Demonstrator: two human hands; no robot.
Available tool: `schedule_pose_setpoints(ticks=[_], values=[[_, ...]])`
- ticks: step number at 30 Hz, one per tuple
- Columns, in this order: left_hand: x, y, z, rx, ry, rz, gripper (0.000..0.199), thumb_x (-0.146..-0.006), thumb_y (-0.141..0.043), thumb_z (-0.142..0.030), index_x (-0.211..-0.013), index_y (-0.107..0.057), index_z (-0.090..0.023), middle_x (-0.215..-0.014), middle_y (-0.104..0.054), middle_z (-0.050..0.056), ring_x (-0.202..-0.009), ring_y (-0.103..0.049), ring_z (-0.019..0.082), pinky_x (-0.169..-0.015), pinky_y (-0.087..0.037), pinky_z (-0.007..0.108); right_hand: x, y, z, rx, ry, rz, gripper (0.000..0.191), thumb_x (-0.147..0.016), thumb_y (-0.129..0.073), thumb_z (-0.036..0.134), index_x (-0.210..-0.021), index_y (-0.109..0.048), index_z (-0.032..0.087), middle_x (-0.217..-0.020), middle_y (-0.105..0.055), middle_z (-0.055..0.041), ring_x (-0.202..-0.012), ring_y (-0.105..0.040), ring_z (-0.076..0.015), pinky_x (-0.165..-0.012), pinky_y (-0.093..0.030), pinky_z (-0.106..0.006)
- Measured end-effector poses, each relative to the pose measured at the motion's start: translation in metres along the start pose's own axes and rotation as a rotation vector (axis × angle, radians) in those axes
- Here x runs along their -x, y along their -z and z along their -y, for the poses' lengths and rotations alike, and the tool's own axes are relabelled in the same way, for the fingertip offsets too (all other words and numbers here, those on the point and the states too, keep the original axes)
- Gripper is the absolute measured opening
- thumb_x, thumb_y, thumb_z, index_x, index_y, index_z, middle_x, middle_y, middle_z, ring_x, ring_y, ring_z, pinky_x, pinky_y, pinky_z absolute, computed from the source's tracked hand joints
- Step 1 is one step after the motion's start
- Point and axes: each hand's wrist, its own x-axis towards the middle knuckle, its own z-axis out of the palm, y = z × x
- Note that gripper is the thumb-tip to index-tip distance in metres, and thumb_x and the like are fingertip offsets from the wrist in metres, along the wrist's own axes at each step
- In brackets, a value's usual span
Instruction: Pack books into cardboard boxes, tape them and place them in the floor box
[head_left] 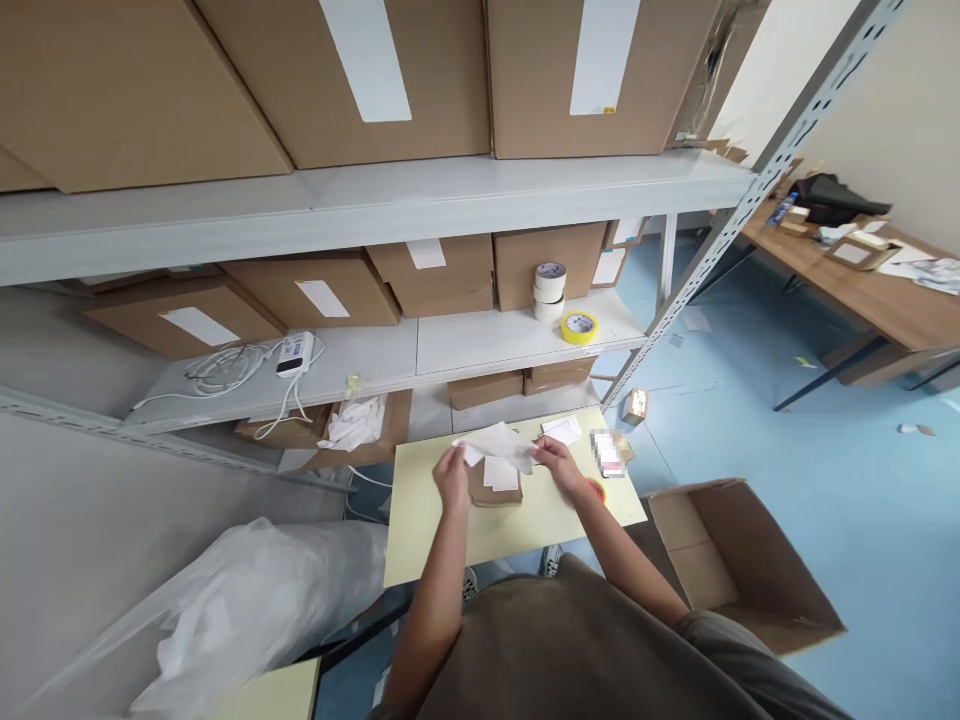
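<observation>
A thin white sheet (496, 441), paper or soft wrap, is stretched between my two hands above the pale yellow table (427, 540). My left hand (451, 478) pinches its left end, and my right hand (559, 464) grips the right end. Under the sheet lies a small brown cardboard box (496, 497) with white labels or cards (501, 473) on top, partly hidden by the sheet. Behind my right hand are white papers (562, 429). A roll of red and yellow tape (597, 489) rests by my right forearm, partly covered by it.
A large open carton (750, 560) stands on the floor at right. Metal shelving (450, 205) with boxes rises in front, holding white tape rolls (550, 290), yellow tape (578, 328) and a power strip (295, 353). A big plastic bag (277, 580) bulges at left.
</observation>
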Motion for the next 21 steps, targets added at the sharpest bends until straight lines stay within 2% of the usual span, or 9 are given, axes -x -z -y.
schedule_pose_setpoints(ticks=[2, 3, 6, 9, 12, 14, 17, 21], values=[[-0.02, 0.02, -0.003, 0.011, -0.028, -0.132, 0.061, -0.087, -0.061, -0.076, -0.092, -0.077, -0.017, -0.079, -0.074, 0.004, -0.084, -0.068, 0.023, -0.071, -0.054, 0.027, 0.001, -0.004, 0.001, -0.053, 0.029, -0.124, 0.034, -0.08, -0.077, 0.046, -0.071, -0.051, 0.025, -0.07, -0.056, 0.0033, -0.069, -0.052, -0.0162, -0.07, -0.047, -0.03], [-0.026, 0.029, -0.004, -0.004, -0.048, -0.151, 0.061, -0.088, -0.06, -0.076, -0.091, -0.077, -0.018, -0.078, -0.074, 0.004, -0.085, -0.069, 0.023, -0.07, -0.054, 0.027, 0.002, -0.008, 0.001, -0.069, 0.037, -0.184, 0.036, -0.078, -0.077, 0.046, -0.07, -0.049, 0.025, -0.068, -0.055, 0.0036, -0.067, -0.052, -0.0159, -0.069, -0.047, -0.03], [-0.031, 0.047, -0.009, -0.091, -0.146, -0.061, 0.056, -0.09, -0.062, -0.071, -0.09, -0.078, -0.018, -0.078, -0.075, 0.006, -0.085, -0.07, 0.024, -0.071, -0.054, 0.026, -0.001, -0.03, -0.004, -0.073, 0.012, -0.32, 0.035, -0.074, -0.08, 0.048, -0.076, -0.052, 0.026, -0.066, -0.056, 0.0038, -0.066, -0.053, -0.0162, -0.067, -0.047, -0.03], [-0.027, 0.061, -0.009, -0.156, -0.3, 0.036, 0.049, -0.093, -0.062, -0.065, -0.09, -0.078, -0.018, -0.083, -0.077, 0.007, -0.082, -0.071, 0.021, -0.075, -0.056, 0.026, -0.01, -0.065, -0.015, -0.1, -0.018, -0.375, 0.04, -0.067, -0.084, 0.047, -0.091, -0.061, 0.025, -0.072, -0.066, 0.0024, -0.07, -0.058, -0.0174, -0.068, -0.048, -0.03], [-0.031, 0.083, -0.004, -0.177, -0.426, 0.011, 0.044, -0.097, -0.06, -0.059, -0.087, -0.077, -0.019, -0.086, -0.077, 0.007, -0.077, -0.07, 0.018, -0.076, -0.058, 0.027, -0.024, -0.108, -0.03, -0.129, -0.032, -0.351, 0.04, -0.064, -0.086, 0.045, -0.089, -0.064, 0.023, -0.081, -0.072, -0.0005, -0.075, -0.062, -0.0183, -0.069, -0.049, -0.03], [-0.04, 0.106, 0.002, -0.192, -0.459, -0.034, 0.043, -0.099, -0.059, -0.056, -0.085, -0.076, -0.02, -0.085, -0.077, 0.007, -0.075, -0.069, 0.017, -0.073, -0.057, 0.027, -0.035, -0.139, -0.041, -0.134, -0.054, -0.305, 0.038, -0.064, -0.087, 0.046, -0.083, -0.065, 0.022, -0.083, -0.072, -0.0015, -0.078, -0.063, -0.0189, -0.071, -0.05, -0.03], [-0.058, 0.15, 0.01, -0.241, -0.475, -0.107, 0.039, -0.101, -0.058, -0.051, -0.088, -0.077, -0.019, -0.086, -0.077, 0.009, -0.074, -0.07, 0.017, -0.071, -0.057, 0.027, -0.055, -0.187, -0.059, -0.111, -0.079, -0.226, 0.037, -0.066, -0.087, 0.048, -0.082, -0.066, 0.022, -0.082, -0.071, -0.0021, -0.078, -0.064, -0.019, -0.072, -0.052, -0.031], [-0.075, 0.215, 0.015, -0.351, -0.515, -0.236, 0.035, -0.102, -0.057, -0.046, -0.092, -0.078, -0.02, -0.09, -0.078, 0.011, -0.082, -0.071, 0.02, -0.077, -0.056, 0.029, -0.089, -0.249, -0.087, 0.013, -0.093, -0.117, 0.037, -0.069, -0.082, 0.048, -0.093, -0.071, 0.022, -0.089, -0.075, -0.0039, -0.078, -0.064, -0.0192, -0.068, -0.05, -0.029]])
